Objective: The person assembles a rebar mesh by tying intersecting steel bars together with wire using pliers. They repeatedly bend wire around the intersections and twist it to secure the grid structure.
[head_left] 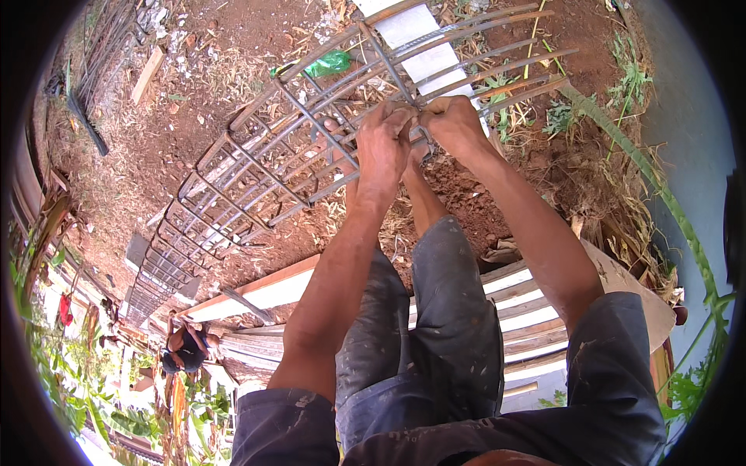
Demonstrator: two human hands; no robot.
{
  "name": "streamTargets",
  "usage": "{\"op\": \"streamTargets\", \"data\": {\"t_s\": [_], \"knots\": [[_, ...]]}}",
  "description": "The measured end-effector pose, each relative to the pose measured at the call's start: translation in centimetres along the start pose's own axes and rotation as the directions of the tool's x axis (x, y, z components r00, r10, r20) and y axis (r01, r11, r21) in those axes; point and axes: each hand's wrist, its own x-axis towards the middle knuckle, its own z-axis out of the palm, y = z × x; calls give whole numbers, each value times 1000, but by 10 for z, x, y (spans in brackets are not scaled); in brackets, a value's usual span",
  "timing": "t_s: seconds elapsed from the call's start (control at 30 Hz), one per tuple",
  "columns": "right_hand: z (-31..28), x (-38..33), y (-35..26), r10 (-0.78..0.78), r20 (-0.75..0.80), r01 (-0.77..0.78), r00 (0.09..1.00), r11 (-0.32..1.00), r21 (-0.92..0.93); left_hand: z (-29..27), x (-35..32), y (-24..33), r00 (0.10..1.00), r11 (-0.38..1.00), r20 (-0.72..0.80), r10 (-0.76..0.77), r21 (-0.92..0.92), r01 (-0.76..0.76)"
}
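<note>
A long rebar cage (272, 159) of lengthwise bars and square stirrups runs from the upper right down to the lower left. My left hand (382, 140) is closed at the cage, by a stirrup (386, 64) near its right end. Close beside it, my right hand (452, 124) is pinched at the same bars, fingertips almost meeting the left hand's. Whatever is between the fingers is too small or hidden to name. My sandalled feet (334, 147) show below the bars.
A white board (412, 35) lies under the cage's right end, near a green plastic bag (329, 64). Stacked planks (528, 318) lie beside my legs. A blue-grey wall (691, 140) stands at right. Another person (186, 347) crouches at the cage's far lower-left end.
</note>
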Motion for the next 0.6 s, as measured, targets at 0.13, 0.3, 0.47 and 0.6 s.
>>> {"op": "streamTargets", "data": {"t_s": [0.13, 0.3, 0.47, 0.6], "knots": [[8, -25, 9, 80, -49, -49, 996, 884, 466, -18, 44, 11, 917, 965, 387, 93, 193, -179], [14, -54, -2, -52, -80, 65, 995, 984, 163, -7, 47, 6, 937, 986, 338, 89, 102, -130], [-11, -42, -26, -46, -65, 45, 997, 999, -12, -9, 27, 6, 969, 994, 245, 31, -113, -3], [-32, 6, -40, -168, -140, 96, 976, 906, -413, 20, 25, -14, 997, 998, 41, 62, -11, -61]]}}
